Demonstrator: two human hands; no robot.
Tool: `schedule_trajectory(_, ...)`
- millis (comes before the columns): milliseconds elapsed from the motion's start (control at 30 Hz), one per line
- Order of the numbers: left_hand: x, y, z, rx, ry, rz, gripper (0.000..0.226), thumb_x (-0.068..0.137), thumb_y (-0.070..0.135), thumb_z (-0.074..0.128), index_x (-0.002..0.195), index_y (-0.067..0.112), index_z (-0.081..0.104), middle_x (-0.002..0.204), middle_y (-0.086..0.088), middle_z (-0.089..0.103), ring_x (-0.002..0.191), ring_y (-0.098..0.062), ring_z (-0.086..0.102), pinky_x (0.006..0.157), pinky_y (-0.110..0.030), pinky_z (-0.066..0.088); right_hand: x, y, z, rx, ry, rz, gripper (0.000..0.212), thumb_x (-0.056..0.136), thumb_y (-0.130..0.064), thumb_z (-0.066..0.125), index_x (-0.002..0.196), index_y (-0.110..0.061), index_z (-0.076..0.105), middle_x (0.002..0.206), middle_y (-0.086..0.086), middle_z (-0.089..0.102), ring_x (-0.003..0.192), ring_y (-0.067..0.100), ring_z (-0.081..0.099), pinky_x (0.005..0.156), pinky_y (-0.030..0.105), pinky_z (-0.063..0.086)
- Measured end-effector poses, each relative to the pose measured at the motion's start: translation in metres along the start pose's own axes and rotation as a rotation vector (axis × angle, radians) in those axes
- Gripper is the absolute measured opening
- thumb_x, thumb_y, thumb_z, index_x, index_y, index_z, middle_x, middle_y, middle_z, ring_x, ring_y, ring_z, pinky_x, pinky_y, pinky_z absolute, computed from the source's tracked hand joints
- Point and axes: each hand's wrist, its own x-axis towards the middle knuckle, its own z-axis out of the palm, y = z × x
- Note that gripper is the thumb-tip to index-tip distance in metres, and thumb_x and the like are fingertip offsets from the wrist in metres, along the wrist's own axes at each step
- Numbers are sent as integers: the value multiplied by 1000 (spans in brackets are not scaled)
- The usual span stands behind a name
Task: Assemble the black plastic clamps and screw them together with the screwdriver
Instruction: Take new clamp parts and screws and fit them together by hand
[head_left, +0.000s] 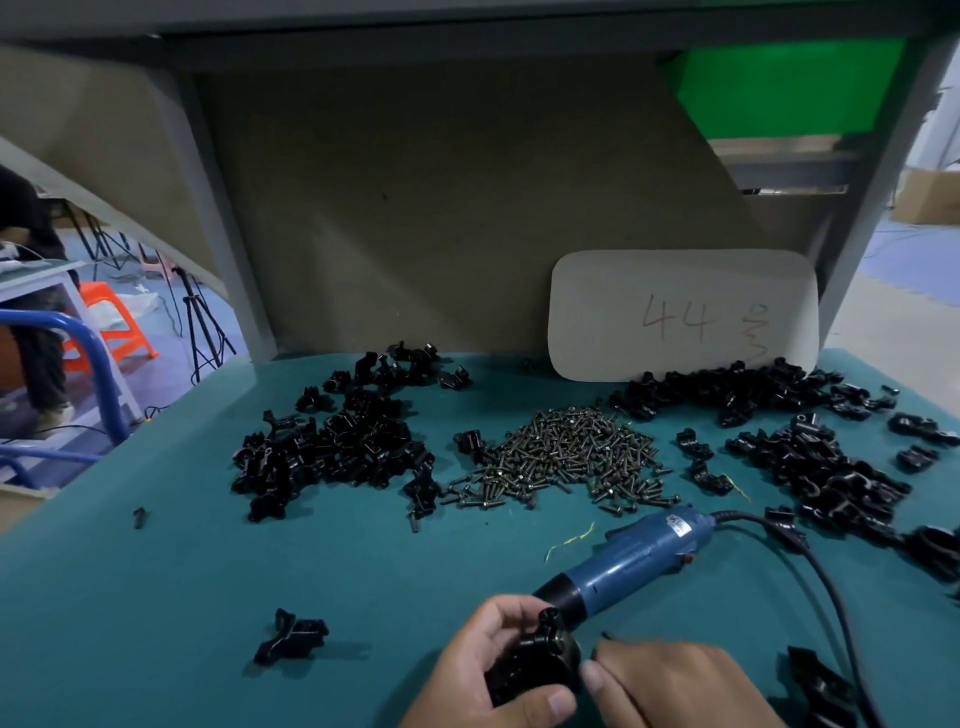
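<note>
My left hand (498, 670) is closed around a black plastic clamp (535, 660) near the bottom edge. My right hand (675, 686) sits just to its right, with thumb and finger pinched at the clamp's side; what they pinch is too small to tell. A blue electric screwdriver (631, 558) lies on the green mat (156, 597) right behind my hands, tip toward the clamp, its black cord (831, 587) running off to the right. A heap of small screws (566, 457) lies mid-table. Heaps of black clamp parts lie left (332, 447) and right (810, 467).
One loose clamp piece (291, 636) lies left of my hands and another (826, 691) at the bottom right. A white card marked 44 (680, 317) leans on the brown back panel. Beyond the left table edge are a blue frame (78, 353) and a standing person (31, 291).
</note>
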Motion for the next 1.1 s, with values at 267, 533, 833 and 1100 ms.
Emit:
schedule_trajectory(267, 2, -2, -2, -34, 18, -9, 78, 58, 31, 89, 122, 6, 51, 102, -3, 76, 99, -15, 70, 88, -19, 47, -1, -9, -7, 17, -83, 9, 14, 85, -58, 35, 85, -52, 23, 56, -29, 29, 52, -23, 27, 47, 11, 20)
schedule_trajectory(533, 2, 1, 0, -35, -9, -18, 86, 57, 41, 94, 123, 8, 51, 105, 0, 76, 102, -12, 69, 91, -20, 47, -3, 0, 2, 142, -144, 59, 39, 83, -82, 3, 85, -59, 35, 87, -24, 52, 72, -4, 46, 67, 14, 35)
schedule_trajectory(833, 1, 2, 1, -37, 8, 10, 75, 63, 34, 88, 122, 8, 49, 103, 2, 76, 99, -9, 69, 85, -14, 46, -1, -5, -6, 130, -182, 58, 30, 90, -79, 12, 83, -63, 35, 81, -17, 50, 74, -3, 45, 71, 17, 37)
schedule_trajectory(1100, -1, 1, 2, -14, 29, 79, 70, 66, 34, 86, 123, 12, 51, 108, 0, 76, 102, -11, 70, 87, -17, 47, -6, 0, -3, 90, -165, 25, 44, 86, -77, -1, 85, -51, 34, 85, -18, 48, 79, 1, 45, 75, 22, 39)
